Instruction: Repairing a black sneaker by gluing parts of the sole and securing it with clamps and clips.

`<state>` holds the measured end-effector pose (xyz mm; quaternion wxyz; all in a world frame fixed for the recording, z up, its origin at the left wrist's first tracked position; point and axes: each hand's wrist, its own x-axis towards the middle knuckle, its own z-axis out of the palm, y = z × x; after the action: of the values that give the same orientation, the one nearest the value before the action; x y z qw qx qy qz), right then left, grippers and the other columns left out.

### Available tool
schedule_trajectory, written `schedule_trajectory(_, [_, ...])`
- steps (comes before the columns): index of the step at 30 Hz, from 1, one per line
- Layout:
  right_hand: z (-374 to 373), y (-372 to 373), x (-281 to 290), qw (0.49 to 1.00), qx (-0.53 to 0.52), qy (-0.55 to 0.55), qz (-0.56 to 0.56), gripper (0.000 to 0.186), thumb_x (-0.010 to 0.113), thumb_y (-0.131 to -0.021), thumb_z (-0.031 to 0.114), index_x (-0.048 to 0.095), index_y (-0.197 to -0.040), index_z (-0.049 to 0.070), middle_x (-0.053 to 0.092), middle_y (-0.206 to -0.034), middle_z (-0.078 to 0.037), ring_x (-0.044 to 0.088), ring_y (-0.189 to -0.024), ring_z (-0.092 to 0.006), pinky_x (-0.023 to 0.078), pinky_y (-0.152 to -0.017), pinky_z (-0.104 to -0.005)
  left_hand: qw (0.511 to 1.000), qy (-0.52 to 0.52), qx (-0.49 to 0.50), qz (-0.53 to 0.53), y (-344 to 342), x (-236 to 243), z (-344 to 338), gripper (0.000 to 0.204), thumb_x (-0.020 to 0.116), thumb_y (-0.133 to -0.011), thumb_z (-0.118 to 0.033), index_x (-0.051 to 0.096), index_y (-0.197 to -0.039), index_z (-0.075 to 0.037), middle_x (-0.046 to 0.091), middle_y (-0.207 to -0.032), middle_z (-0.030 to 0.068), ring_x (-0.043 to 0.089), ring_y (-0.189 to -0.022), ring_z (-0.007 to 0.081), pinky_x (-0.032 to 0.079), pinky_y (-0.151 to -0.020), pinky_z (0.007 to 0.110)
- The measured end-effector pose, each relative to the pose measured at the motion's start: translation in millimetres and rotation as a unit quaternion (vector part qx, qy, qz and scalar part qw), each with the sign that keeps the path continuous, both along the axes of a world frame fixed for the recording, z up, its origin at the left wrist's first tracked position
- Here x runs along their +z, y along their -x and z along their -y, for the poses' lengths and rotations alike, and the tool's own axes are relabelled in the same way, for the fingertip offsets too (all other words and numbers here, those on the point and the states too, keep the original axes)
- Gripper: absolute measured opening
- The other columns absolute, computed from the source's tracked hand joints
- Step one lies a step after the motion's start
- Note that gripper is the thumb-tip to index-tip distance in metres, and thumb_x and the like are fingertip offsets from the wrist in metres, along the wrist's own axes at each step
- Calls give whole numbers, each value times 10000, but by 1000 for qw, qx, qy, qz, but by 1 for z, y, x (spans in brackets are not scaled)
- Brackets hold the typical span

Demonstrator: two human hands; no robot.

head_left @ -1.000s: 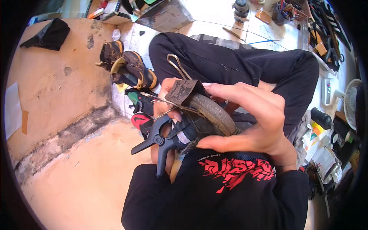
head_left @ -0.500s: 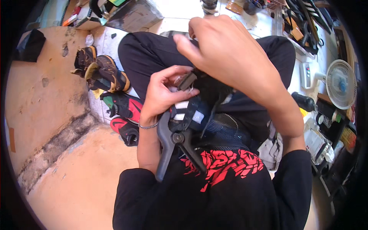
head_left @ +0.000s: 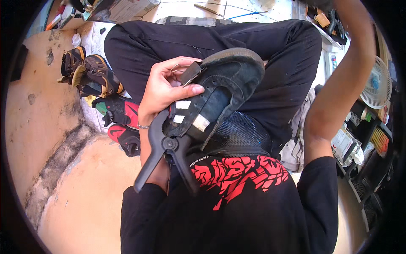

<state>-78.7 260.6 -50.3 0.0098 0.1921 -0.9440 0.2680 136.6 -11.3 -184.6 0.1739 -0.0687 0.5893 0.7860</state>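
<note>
Presently, crossed legs (head_left: 148,46) in black are filling the middle; below them, a black shirt (head_left: 262,216) is showing a red print. At left, a wall (head_left: 46,114) is bearing dark stains along its base. On the right side, a black rack (head_left: 367,135) is holding a yellow-and-orange item, kind unclear, with a pale packet (head_left: 344,146) lying near.

Upper left: a box (head_left: 122,10) is standing on the tiles, its contents hidden. Right arm (head_left: 349,80) is pointing toward the upper right, beside a white fan (head_left: 374,86). The right hand is lying out of view; cannot tell whether it is wide, narrow or holding something. Near that arm, a tray (head_left: 334,40) is holding dark tools and a wood block (head_left: 322,20).

Brown shoes (head_left: 103,76) are standing near the wall. Over the lap, a black shoe (head_left: 237,78) is hanging in the left hand (head_left: 165,86), toe to the upper right, opening facing the shirt. That hand is gripping the side, thumb over the upper. A clamp (head_left: 169,144) is sitting at the heel end, handles spreading toward the shirt.

Smaller: a dark clip (head_left: 191,74) is sitting at the sole edge beside the thumb; a blue stick (head_left: 247,15) is lying on the tiles.
</note>
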Motion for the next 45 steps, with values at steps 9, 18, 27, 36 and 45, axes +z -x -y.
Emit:
schedule_trajectory(9, [-54, -63, -118, 979, 113, -94, 141, 333, 741, -914, 340, 755, -997, 17, 746, -915, -166, 718, -797, -312, 552, -761, -360, 998, -62, -21, -11, 5, -11, 2, 499, 843, -770, 46, 664, -1236, 57, 738, -1120, 108, 687, -1005, 131, 538, -921, 272])
schedule_trajectory(18, [-2, -104, -114, 937, 155, 245, 193, 368, 896, -779, 219, 744, -1069, 51, 724, -783, -37, 639, -615, -80, 500, -570, -224, 998, -53, -9, 28, 12, -15, -4, 503, 850, -765, 48, 664, -1233, 64, 737, -1114, 118, 687, -1009, 139, 539, -925, 276])
schedule_trajectory(27, [5, -96, -124, 958, 192, 203, 62, 200, 836, -812, 112, 734, -963, 28, 759, -886, -66, 687, -655, -184, 506, -546, -269, 998, -48, -3, 49, 19, -19, -4, 516, 843, -769, 60, 652, -1247, 76, 734, -1113, 126, 685, -1017, 145, 542, -923, 276])
schedule_trajectory(36, [11, -90, -138, 957, 238, 164, -28, 265, 821, -812, 94, 742, -1061, 50, 618, -752, -60, 631, -606, -211, 504, -550, -335, 997, -46, 10, 58, 23, -20, -1, 516, 841, -770, 64, 645, -1248, 74, 731, -1104, 119, 678, -1005, 138, 543, -921, 277])
schedule_trajectory(45, [15, -94, -118, 947, 154, 244, 139, 397, 888, -755, 92, 717, -1102, 6, 759, -928, -81, 710, -753, -119, 556, -665, -234, 995, -75, 22, 55, 15, -31, 10, 536, 855, -751, 66, 646, -1245, 77, 714, -1175, 129, 677, -1071, 164, 530, -969, 292])
